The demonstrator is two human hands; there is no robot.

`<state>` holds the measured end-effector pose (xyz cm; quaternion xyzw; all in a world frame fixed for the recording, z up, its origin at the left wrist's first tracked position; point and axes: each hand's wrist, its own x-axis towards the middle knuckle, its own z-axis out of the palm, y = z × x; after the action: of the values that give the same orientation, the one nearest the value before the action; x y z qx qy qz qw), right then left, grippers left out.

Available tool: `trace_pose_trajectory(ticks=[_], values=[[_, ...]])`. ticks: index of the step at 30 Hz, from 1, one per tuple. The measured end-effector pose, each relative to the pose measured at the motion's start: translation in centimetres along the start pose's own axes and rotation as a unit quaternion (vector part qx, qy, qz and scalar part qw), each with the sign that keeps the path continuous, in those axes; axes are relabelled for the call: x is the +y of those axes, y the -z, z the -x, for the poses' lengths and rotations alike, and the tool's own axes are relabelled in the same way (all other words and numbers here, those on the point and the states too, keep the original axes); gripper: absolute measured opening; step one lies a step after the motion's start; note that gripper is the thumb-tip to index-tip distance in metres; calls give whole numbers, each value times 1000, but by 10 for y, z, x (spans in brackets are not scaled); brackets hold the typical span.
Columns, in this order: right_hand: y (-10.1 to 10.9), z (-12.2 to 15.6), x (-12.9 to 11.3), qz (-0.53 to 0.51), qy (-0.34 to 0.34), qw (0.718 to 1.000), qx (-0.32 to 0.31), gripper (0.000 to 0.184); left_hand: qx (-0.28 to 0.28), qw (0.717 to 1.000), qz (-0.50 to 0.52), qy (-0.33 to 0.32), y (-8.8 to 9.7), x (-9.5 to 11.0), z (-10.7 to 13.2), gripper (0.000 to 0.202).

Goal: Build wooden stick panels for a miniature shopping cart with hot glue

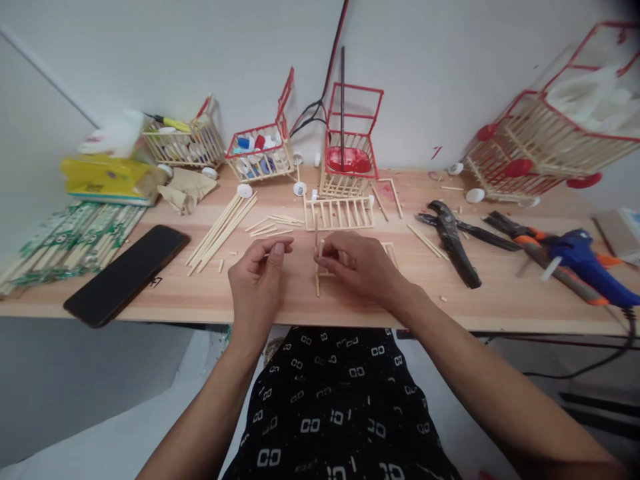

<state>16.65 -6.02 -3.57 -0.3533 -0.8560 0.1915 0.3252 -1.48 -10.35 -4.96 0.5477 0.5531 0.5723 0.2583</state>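
Observation:
My left hand (pixel 257 277) hovers over the wooden table (pixel 210 293) near its front edge, fingers curled and thumb pinched to fingertips on something I cannot make out. My right hand (pixel 357 263) lies just to its right, fingers closed on a small ladder-like frame of wooden sticks (pixel 318 270) that rests on the table. Beyond the hands lies a finished stick grid panel (pixel 340 213). Loose bamboo sticks (pixel 223 230) lie fanned out to the left of it.
A black phone (pixel 125 273) and packs of chopsticks (pixel 65 243) lie at left. Black pliers (pixel 453 240), orange-handled cutters (pixel 520 233) and a blue glue gun (pixel 587 263) lie at right. Several stick-built carts (pixel 350 143) stand along the wall.

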Motion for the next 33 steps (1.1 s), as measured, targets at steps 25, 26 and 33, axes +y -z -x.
trace_pose_trajectory(ticks=[25,26,33], values=[[-4,2,0,17,8,1000,-5,12,-30,999,-17,-28,-1,4,-1,16],[-4,2,0,18,8,1000,-5,12,-33,999,-18,-29,-1,5,-1,17],[-5,2,1,10,8,1000,-2,14,-69,993,-44,-82,-5,6,1,14]])
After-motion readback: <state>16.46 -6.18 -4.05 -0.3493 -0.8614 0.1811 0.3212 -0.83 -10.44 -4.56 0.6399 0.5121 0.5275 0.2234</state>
